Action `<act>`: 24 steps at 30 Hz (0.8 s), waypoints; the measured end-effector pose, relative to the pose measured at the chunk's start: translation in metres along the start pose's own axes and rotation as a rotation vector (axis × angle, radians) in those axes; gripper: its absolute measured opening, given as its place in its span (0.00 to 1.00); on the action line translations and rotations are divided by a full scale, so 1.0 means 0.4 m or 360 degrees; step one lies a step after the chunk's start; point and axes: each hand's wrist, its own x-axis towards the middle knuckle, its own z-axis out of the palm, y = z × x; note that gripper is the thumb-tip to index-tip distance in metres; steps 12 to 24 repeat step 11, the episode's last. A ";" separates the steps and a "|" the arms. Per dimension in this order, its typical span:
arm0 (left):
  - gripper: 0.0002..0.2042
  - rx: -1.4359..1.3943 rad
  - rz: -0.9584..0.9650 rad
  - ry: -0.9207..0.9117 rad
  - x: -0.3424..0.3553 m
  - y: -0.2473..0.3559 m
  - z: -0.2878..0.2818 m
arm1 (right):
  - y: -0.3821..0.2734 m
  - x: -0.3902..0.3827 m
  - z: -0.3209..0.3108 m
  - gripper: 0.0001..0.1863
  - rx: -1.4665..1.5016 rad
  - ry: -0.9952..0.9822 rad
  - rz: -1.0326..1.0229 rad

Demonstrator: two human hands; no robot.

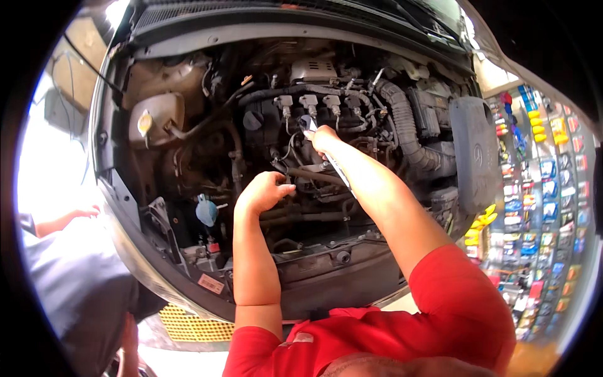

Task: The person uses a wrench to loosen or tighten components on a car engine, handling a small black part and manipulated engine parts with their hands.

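My right hand [321,139] is closed round a long silver wrench [340,173]. Its head points at the front of the engine [264,116], just below the row of ignition coils [308,100], and its handle slants back under my forearm. Whether the head sits on a fastener is too small to tell. Lower and to the left, my left hand [267,190] hovers over the front of the engine bay, near a dark pipe [314,175]. Its thumb stands apart from the bent fingers, and I see nothing held in it.
A white coolant tank [157,119] and a blue-capped filler [206,210] lie to the left. A ribbed air hose [405,119] and a grey cover [474,154] are on the right. Another person's hand [69,218] rests near the left fender. Tool packs [546,188] line the right.
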 end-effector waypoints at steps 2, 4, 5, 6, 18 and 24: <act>0.23 0.0013 0.0024 -0.0002 0.013 0.002 0.007 | 0.022 0.017 -0.036 0.28 0.0004 -0.0053 -0.0014; 0.24 -0.0016 0.0002 -0.0015 0.032 0.004 0.010 | 0.058 -0.023 -0.098 0.30 -0.0024 -0.0123 -0.0125; 0.24 -0.0039 -0.0019 -0.0025 0.027 -0.015 0.003 | 0.042 -0.102 -0.121 0.30 -0.0105 -0.0121 -0.0193; 0.23 -0.0099 -0.0077 -0.0045 0.023 -0.003 -0.002 | 0.062 -0.164 -0.170 0.32 -0.0091 -0.0204 -0.0297; 0.21 -0.0129 -0.0167 -0.0065 0.019 0.019 -0.006 | 0.272 -0.474 -0.340 0.20 -0.0017 -0.0004 -0.0551; 0.21 -0.0129 -0.0167 -0.0065 0.019 0.019 -0.006 | 0.272 -0.474 -0.340 0.20 -0.0017 -0.0004 -0.0551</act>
